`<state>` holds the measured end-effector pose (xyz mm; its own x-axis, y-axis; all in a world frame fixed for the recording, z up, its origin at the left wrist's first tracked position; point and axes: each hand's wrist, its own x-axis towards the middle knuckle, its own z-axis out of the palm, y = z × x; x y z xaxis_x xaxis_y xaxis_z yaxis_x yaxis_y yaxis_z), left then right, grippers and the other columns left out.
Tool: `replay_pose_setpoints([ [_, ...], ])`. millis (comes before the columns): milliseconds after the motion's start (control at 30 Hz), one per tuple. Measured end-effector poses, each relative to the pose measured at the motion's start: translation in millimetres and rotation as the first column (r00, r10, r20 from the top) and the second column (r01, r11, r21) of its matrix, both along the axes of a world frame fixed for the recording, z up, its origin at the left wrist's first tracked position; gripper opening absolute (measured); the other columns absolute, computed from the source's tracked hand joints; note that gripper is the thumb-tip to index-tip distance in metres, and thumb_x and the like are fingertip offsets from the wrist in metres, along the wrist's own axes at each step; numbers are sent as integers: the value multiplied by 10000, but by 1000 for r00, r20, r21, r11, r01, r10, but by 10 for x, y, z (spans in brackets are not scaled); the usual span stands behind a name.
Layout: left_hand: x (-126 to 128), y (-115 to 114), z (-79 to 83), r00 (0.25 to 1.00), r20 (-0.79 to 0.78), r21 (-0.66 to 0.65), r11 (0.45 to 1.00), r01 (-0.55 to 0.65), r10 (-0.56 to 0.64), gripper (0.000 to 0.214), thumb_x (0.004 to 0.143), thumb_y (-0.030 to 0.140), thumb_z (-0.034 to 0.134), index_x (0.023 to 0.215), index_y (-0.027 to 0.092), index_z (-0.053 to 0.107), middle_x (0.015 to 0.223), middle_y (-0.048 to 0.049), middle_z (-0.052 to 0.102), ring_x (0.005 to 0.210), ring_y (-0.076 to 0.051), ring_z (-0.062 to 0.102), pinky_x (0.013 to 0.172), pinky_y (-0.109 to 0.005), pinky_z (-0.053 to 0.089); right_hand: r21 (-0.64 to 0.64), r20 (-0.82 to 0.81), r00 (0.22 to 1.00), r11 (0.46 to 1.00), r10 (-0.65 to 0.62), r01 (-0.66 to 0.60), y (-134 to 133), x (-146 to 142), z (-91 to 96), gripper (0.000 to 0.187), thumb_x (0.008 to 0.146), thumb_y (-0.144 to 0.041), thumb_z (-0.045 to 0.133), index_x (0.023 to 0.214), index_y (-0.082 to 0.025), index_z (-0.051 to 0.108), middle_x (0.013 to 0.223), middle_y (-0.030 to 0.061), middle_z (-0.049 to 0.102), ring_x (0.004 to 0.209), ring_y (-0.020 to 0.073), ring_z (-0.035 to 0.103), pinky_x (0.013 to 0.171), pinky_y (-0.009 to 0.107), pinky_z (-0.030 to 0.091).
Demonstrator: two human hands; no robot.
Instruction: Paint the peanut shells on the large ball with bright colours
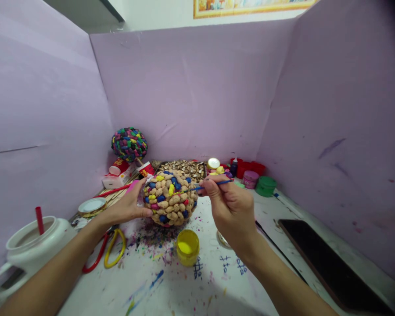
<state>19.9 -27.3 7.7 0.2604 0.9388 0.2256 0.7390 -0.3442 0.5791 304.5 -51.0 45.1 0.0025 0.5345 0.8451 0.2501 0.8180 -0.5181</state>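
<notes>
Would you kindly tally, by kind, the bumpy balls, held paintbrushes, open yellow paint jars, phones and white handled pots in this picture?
Bumpy balls: 2 (front ball, rear ball)
Held paintbrush: 1
Open yellow paint jar: 1
Phone: 1
White handled pot: 1
Total: 6

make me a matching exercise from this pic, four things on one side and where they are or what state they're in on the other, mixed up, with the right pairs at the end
Things:
1. left hand
2. right hand
3. paint jar
4. phone

Places and states:
A. holding a thin blue paintbrush
B. lying flat, dark side up, at the right of the picture
C. gripping the side of the peanut-covered ball
D. standing open, yellow inside

Right pairs: 1-C, 2-A, 3-D, 4-B
</notes>
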Motion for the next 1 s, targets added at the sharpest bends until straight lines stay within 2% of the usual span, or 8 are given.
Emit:
replay_pose_setpoints([
  [167,-3,2,3,1000,11,5,1000,2,-2,1118,618,690,668,1440,149,137,1449,-210,307,1318,-407,330,1074,-577,271,-22,-41,999,1000,-23,22,3,4,10,155,899,-239,517,809,-177,627,686,5,657,555,112,608,540,246,494],
  [433,16,-17,51,1000,3,-10,1000,7,-7,1113,604,670,681,1430,134,162,1409,-211,360,1269,-394,404,1046,-538,336,-10,-67,998,1000,-10,9,-23,5,25,161,899,-232,519,830,-170,650,729,21,682,638,130,654,599,261,518],
  [600,-48,2,10,999,25,-13,1000,26,-26,1137,568,679,702,1436,163,181,1398,-183,400,1260,-394,418,1028,-517,370,12,-87,996,1000,17,-16,-50,33,74,166,898,-217,522,793,-173,643,690,3,669,617,115,645,582,238,505],
  [767,-80,30,-29,1000,10,-16,1000,15,-14,1155,584,704,682,1452,173,136,1439,-193,346,1294,-405,369,1060,-555,307,43,-52,998,999,22,-20,-77,47,100,184,901,-203,506,766,-173,628,649,-5,657,595,106,634,571,225,495],
  [1000,22,11,7,1000,14,-15,1000,-10,10,1125,615,697,665,1448,157,134,1458,-213,308,1300,-411,361,1053,-571,314,48,21,1000,999,12,-13,-67,24,67,176,897,-196,497,772,-186,621,641,-2,662,586,117,631,553,230,493],
])
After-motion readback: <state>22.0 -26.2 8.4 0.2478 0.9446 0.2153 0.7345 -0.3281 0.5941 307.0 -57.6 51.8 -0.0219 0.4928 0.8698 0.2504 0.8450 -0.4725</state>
